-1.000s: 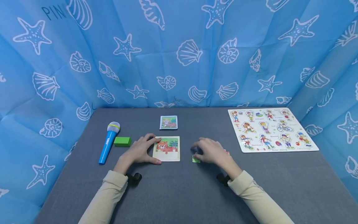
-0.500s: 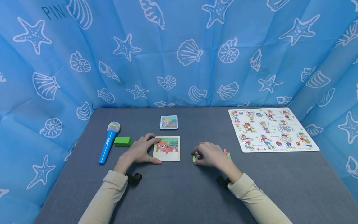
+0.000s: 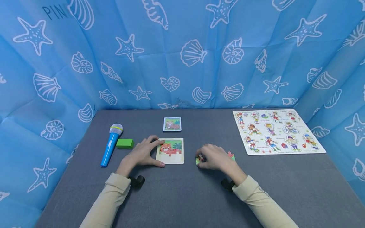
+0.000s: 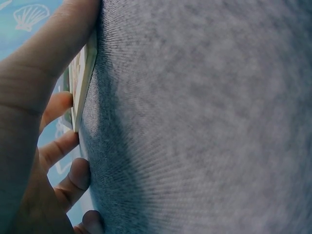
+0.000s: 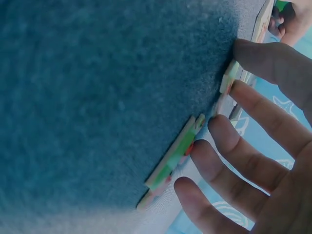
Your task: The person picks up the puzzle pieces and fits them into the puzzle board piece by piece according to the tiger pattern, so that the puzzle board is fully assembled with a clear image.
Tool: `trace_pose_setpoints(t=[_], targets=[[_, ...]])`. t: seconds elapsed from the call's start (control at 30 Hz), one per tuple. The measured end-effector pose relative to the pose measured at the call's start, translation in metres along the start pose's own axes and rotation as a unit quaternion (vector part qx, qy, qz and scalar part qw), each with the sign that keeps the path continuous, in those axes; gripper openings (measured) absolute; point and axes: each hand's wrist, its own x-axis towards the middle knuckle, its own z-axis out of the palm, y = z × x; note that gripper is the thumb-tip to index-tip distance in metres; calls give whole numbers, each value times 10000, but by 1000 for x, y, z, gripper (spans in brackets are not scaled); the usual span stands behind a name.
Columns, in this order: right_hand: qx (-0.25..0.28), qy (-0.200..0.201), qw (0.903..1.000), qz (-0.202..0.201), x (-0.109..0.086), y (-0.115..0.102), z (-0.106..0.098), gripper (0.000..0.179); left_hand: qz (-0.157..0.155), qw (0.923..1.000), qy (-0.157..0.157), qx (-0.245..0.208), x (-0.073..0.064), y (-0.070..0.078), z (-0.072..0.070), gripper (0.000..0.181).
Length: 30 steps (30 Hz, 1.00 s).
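Observation:
My left hand (image 3: 142, 153) holds a square jigsaw board (image 3: 178, 160) at its left side, index finger at the upper left and thumb at the near edge. A red tiger shows in the board's upper part; below it lies a pale strip. To the right, my right hand (image 3: 215, 156) has thumb and index finger around a small green puzzle piece (image 3: 198, 161) low on the table. In the right wrist view this piece (image 5: 227, 78) sits between those fingertips. Other green and red puzzle pieces (image 5: 170, 158) lie under the spread fingers, partly hidden by the hand in the head view.
A small tiger picture card (image 3: 172, 124) lies behind the board. At left are a blue toy microphone (image 3: 109, 147) and a green block (image 3: 125, 144). A white puzzle board with sports figures (image 3: 248, 148) lies back right, before a blue curtain (image 3: 182, 79).
My right hand's thumb has come down toward the near edge of the small piece, and its fingers have settled around it. More of the pieces at right now shows. The left hand stays put.

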Motion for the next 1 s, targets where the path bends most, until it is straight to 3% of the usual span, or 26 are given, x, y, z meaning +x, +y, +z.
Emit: trace_pose_setpoints(t=[0.37, 0.6, 1.0], targets=[[-25, 226, 9994, -253, 6, -15, -3, 23, -71, 10000, -54, -28, 1, 1, 0, 104], [-4, 213, 9986, -486, 23, -35, 1, 26, 19, 9999, -115, 104, -1, 1, -2, 105], [-238, 86, 9972, -702, 52, -76, 14, 28, 189, 9985, -521, -46, -9, 2, -12, 99]])
